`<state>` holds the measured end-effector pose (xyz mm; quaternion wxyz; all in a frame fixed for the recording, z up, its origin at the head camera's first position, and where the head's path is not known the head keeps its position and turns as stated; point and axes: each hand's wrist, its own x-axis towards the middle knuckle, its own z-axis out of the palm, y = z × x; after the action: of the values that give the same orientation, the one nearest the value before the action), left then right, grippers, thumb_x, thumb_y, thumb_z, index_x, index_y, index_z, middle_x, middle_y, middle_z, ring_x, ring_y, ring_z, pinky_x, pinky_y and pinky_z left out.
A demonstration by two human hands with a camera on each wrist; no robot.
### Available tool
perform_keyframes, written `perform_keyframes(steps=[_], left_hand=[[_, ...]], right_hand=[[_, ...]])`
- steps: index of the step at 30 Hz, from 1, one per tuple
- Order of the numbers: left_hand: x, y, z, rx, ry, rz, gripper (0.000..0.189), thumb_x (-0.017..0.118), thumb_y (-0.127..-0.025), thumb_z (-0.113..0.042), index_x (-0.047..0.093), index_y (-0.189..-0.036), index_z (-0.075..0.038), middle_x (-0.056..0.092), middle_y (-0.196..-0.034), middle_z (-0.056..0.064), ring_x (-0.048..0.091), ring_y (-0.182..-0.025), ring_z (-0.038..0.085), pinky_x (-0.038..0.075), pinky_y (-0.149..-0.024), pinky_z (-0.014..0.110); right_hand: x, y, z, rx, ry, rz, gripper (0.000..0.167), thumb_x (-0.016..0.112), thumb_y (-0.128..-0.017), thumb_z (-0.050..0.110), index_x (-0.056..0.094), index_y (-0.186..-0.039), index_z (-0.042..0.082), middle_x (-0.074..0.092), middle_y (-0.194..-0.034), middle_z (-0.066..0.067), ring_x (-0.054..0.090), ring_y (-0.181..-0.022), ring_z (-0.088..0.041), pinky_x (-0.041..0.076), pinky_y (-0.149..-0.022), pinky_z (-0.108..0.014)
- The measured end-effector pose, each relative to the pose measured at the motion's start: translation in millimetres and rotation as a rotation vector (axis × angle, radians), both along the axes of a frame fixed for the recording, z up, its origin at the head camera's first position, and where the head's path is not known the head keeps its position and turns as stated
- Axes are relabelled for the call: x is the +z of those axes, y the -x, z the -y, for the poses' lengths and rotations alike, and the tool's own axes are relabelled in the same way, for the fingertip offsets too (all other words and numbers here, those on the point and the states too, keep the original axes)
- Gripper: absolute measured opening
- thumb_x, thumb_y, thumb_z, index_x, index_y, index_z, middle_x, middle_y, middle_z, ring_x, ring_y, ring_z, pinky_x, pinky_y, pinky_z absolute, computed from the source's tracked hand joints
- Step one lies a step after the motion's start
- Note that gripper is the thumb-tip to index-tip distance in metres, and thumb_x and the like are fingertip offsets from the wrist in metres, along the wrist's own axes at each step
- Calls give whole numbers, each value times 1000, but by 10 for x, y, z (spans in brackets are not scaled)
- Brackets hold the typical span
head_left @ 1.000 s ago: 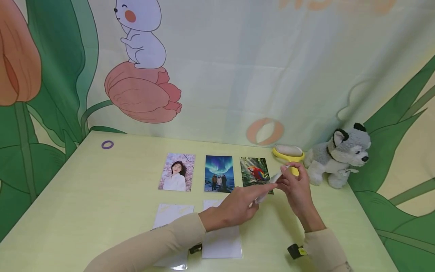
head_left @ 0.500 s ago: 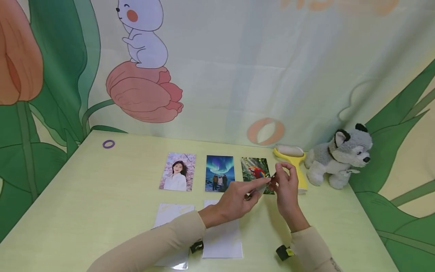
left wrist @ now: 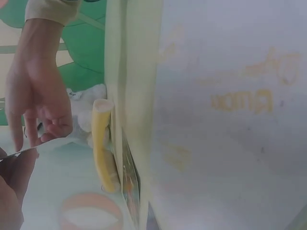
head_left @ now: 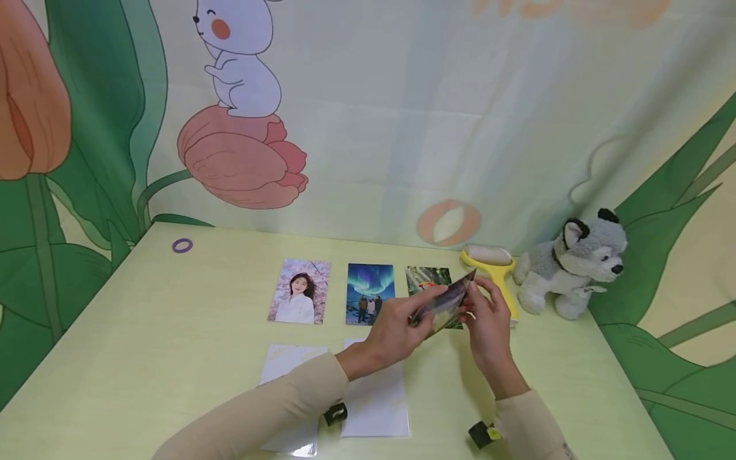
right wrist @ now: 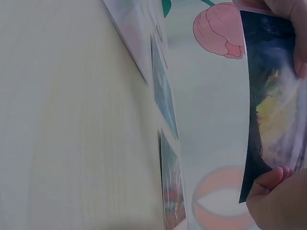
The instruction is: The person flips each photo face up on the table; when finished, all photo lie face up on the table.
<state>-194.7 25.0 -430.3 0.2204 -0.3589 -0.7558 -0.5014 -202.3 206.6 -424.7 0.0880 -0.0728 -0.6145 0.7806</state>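
My left hand (head_left: 397,329) grips one end of a dark, glossy photo print (head_left: 450,305), thumb on the near side. At the other end my right hand (head_left: 489,335) pinches the print. It is tilted above the table, slightly bowed. In the right wrist view the print (right wrist: 273,96) shows a dark scene with a yellow patch and a pale streak, a hand at each end. The left wrist view catches it nearly edge-on. Behind it lies a parrot photo (head_left: 421,276), partly hidden. Left of that are an aurora photo (head_left: 370,284) and a blossom portrait (head_left: 296,300).
Two white sheets (head_left: 376,409) with faint yellow print lie in front, partly under my left arm. A yellow-handled roller (head_left: 501,275) and a plush husky (head_left: 581,268) stand at the back right. A purple ring (head_left: 182,245) lies at the far left. A printed curtain hangs behind.
The print has turned from nearly edge-on so its picture side now shows. My right hand has moved left and a little down, uncovering the roller's handle. The left hand has shifted slightly.
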Motion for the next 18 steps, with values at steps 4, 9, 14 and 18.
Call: perform_keyframes(steps=[4, 9, 14, 18], left_hand=[[36, 16, -4, 32, -26, -9, 48, 62, -89, 4, 60, -135, -10, 71, -78, 13, 32, -48, -2, 25, -45, 10], [77, 44, -13, 57, -72, -10, 47, 62, -88, 5, 61, -133, -8, 65, -67, 11, 33, -47, -3, 26, -43, 10], [132, 55, -17, 61, -112, 5, 46, 62, -88, 5, 62, -133, -7, 64, -69, 12, 36, -48, -1, 27, -45, 10], [167, 50, -11, 63, -139, 21, 46, 63, -88, 5, 62, -132, -6, 70, -81, 17, 38, -48, 0, 27, -44, 11]], right_hand=[[-4, -22, -34, 7, -2, 43, 27, 57, -102, 24, 55, -128, 16, 64, -76, 6, 59, -70, -7, 48, -62, -21], [-38, -52, -55, 31, -102, 133, 34, 57, -102, 25, 52, -135, 18, 65, -77, 8, 59, -69, -7, 47, -60, -21], [-87, -73, -56, 62, -194, 185, 43, 59, -102, 26, 48, -143, 21, 68, -77, 11, 62, -69, -7, 47, -59, -22], [-121, -73, -49, 114, -210, 171, 52, 59, -101, 26, 40, -150, 21, 71, -79, 13, 66, -71, -6, 51, -61, -22]])
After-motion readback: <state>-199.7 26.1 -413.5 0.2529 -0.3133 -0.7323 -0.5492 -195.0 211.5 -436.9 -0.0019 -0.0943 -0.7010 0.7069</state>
